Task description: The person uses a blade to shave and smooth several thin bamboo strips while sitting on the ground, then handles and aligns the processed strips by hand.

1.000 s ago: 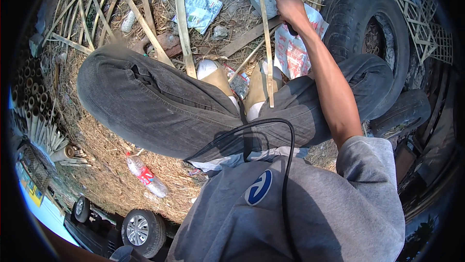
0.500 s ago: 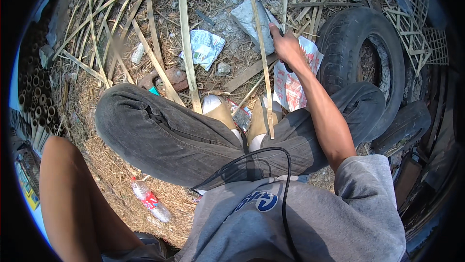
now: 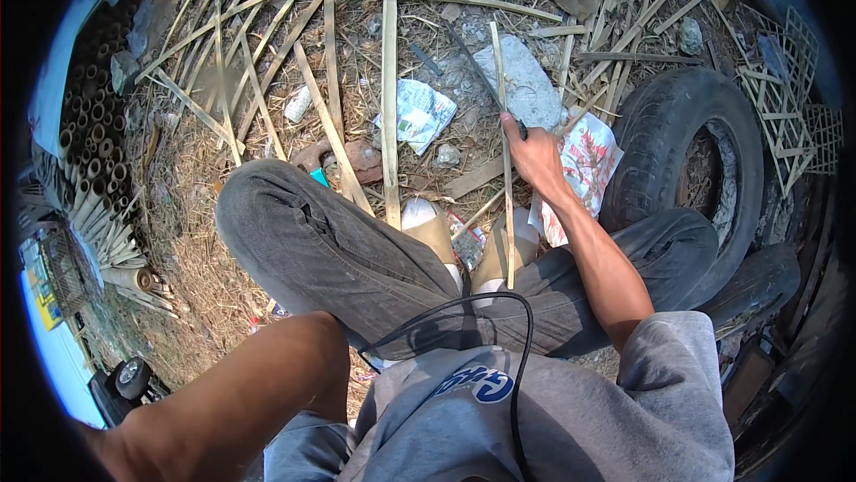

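My right hand is closed around the handle of a long dark blade that points up and to the left over the ground. A thin bamboo strip runs upright right beside the fingers, its lower end between my feet in tan shoes. I cannot tell whether the hand also pinches the strip. My legs in grey trousers are crossed below. My bare left arm reaches toward the lower left and its hand is out of the picture.
Several split bamboo strips lie fanned over the straw-covered ground. An old tyre lies to the right, with a red and white plastic bag beside it. Cut bamboo tubes are stacked at the left. A black cable hangs over my grey shirt.
My right hand has come down lower along the bamboo strip, nearer my knees. My left arm has swung into view at the lower left.
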Available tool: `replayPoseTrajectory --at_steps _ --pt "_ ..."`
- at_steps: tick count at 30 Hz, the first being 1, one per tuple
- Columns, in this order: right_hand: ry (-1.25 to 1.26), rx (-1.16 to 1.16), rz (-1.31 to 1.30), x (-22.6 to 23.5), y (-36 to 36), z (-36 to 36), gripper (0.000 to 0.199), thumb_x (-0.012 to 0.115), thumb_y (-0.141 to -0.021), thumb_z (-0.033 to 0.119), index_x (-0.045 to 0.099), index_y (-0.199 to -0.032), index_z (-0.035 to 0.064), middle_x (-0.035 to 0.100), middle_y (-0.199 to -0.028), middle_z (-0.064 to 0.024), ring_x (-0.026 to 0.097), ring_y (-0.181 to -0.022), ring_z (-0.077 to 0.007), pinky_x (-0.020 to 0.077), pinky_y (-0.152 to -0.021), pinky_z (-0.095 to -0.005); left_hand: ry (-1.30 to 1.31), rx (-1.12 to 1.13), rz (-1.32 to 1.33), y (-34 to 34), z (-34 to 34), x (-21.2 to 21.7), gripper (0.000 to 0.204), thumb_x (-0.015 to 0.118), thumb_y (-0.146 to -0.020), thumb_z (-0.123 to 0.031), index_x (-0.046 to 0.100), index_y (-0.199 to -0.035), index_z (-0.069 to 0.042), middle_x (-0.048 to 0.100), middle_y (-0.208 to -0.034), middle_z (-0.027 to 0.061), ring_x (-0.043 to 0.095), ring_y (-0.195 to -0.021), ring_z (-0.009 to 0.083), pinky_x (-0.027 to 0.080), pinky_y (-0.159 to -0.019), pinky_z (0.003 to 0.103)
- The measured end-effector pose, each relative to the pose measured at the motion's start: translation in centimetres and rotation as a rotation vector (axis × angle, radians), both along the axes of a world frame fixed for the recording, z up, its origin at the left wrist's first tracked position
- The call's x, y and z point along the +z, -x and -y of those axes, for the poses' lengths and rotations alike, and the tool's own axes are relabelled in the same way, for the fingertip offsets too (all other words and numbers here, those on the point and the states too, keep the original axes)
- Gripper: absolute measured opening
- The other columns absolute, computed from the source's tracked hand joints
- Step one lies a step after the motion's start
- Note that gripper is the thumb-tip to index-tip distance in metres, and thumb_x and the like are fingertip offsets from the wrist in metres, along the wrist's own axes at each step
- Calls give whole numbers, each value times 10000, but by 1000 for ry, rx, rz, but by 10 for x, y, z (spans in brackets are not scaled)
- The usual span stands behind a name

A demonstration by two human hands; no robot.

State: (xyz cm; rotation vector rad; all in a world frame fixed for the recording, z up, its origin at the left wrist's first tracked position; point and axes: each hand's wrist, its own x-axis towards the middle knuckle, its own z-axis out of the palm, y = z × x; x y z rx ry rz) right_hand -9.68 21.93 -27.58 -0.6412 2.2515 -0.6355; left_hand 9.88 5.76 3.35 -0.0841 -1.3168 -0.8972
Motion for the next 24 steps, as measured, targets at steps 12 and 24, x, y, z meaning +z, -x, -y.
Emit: replayPoseTrajectory --at_steps 12,24 --pt "63 -3 100 -9 -17 5 817 489 -962 597 641 -836 -195 592 -824 -440 618 -907 -564 487 -817 -549 -1433 -44 1389 100 -105 -371 581 449 -1010 -448 601 -1172 90 652 -1088 257 597 -1023 337 438 -928 426" --pt "170 -90 98 21 -4 16 733 532 -949 581 673 -758 -112 598 -672 -354 643 -740 -525 503 -699 -522 -1284 -245 1296 115 -64 -306 467 358 -1058 -301 641 -980 63 661 -906 152 601 -854 232 453 -778 376"
